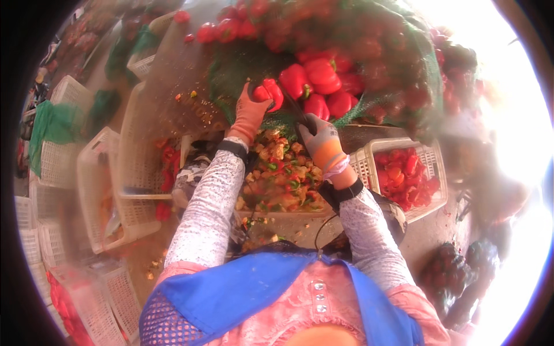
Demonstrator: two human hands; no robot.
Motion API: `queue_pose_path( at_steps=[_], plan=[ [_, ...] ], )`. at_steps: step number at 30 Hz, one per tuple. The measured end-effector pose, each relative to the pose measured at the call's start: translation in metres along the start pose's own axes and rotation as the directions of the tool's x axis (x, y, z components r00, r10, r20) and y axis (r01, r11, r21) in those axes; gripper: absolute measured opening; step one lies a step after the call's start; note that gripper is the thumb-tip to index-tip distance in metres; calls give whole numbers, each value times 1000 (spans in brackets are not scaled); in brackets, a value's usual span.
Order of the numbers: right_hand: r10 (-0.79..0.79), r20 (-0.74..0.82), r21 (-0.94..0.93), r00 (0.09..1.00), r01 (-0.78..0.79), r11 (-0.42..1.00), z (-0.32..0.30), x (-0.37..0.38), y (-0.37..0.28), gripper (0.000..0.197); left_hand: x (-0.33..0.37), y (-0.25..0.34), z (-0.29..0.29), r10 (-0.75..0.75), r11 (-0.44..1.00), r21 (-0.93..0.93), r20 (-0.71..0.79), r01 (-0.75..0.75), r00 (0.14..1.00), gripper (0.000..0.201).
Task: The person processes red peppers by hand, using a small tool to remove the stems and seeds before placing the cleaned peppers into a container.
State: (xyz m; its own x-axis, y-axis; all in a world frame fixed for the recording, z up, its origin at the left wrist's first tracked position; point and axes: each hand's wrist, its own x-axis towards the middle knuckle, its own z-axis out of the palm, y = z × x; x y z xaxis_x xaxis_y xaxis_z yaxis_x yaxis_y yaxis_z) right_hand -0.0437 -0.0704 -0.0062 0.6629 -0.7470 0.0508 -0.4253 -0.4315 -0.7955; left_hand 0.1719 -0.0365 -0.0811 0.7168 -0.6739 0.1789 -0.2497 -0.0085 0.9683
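One red pepper (272, 93) is held in the left hand (250, 114); right hand (321, 138) near, grip unclear.

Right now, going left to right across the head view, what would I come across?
Green mesh draped over a white crate, then the gloved left hand, the red pepper it holds, the gloved right hand, then cut red pepper pieces in another crate.
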Motion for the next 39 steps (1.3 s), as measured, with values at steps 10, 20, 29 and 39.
queue_pose_path(
  at_steps=[10, 20, 29, 39],
  plan=[
    [71, 124, 704, 990, -138, 696, -53, -65, -10, 32, -119, 112, 9, 191, 897, -441, 399, 5, 897, 49],
    [315, 172, 983, 933, -139, -123, -32, -73, 41, 35, -136, 115, 20, 214, 966, -222, 397, -133, 892, 22],
    [130, 98, 985, 987, -78, -152, -62, -87, 59, 31, -117, 148, 43, 34, 820, -492, 553, 292, 833, 29],
    [-320, 70, 933, 945, -175, -313, -85, -96, 56, 60, -115, 148, 42, -40, 878, -314, 703, 361, 710, 21]
  ],
)
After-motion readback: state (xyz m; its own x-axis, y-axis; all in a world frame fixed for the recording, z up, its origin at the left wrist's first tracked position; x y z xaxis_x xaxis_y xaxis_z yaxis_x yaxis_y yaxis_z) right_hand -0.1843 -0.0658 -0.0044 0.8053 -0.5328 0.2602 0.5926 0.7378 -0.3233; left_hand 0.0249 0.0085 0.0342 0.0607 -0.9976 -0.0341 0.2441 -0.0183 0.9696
